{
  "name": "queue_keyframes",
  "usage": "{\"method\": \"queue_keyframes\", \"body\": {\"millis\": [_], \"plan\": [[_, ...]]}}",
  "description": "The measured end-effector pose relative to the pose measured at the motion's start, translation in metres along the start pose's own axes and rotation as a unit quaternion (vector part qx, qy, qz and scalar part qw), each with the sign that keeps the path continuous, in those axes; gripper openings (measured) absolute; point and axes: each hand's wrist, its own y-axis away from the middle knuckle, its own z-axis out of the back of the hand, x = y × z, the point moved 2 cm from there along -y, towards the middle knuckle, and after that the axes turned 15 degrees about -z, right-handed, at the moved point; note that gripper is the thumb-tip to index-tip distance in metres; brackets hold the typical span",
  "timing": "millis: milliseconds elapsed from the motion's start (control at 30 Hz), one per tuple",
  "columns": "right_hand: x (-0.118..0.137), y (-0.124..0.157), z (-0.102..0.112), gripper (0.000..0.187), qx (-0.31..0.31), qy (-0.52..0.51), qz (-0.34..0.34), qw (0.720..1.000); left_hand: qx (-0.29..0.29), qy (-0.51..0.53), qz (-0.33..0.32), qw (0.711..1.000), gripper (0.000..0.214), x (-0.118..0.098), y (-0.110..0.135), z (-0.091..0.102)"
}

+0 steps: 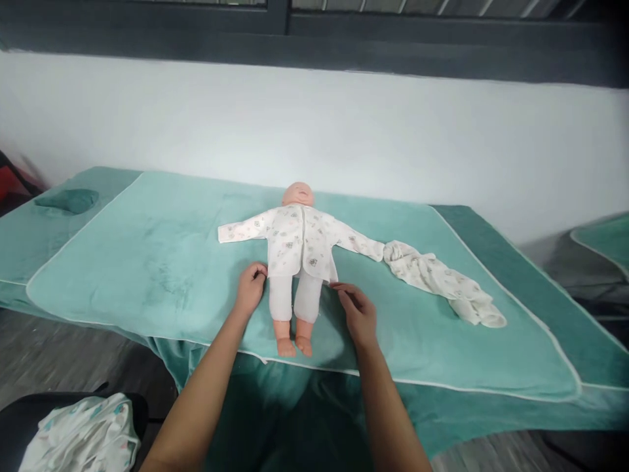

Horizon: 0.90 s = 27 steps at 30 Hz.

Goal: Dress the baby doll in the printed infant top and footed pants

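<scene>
"Doll (295,193): where is it?"

"Centre of the frame, on its back on the green sheet (147,262), head toward the white wall (314,124) and bare feet toward you. It has on a white patterned top (285,246) and pale trousers (281,301)."

"And the fingers?"

"Your left hand (251,288) is just left of the doll's legs, its fingers curled in at the top's lower corner; I cannot tell you whether they pinch the hem. Your right hand (361,318) is at the opposite corner, with your fingertips at the hem and your thumb close under them. Whether they grip it, I cannot tell you either."

"How do the sleeves (246,230) lie?"

"Spread wide: one reaches left of centre, the other slants down to the right, its cuff touching a twisted patterned cloth (442,282) at centre right. At lower left, near you, a bunched printed cloth (83,436) lies on a dark seat (12,423)."
</scene>
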Motion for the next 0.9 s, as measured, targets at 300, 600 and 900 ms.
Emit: {"method": "queue_keyframes", "body": {"millis": [300,600,900], "plan": [[-0.032,0.050,0.014,0.023,-0.098,-0.254,-0.089,0.958,-0.006,-0.042,-0.005,0.999,0.015,-0.010,0.008,0.005],[-0.082,0.127,0.011,0.019,-0.197,0.020,0.017,0.980,0.035,-0.090,-0.148,0.984,0.021,-0.045,0.166,0.017],[-0.090,0.136,-0.016,0.013,-0.202,0.250,0.229,0.919,0.570,-0.053,0.061,0.817,0.015,-0.027,0.356,-0.066]]}}
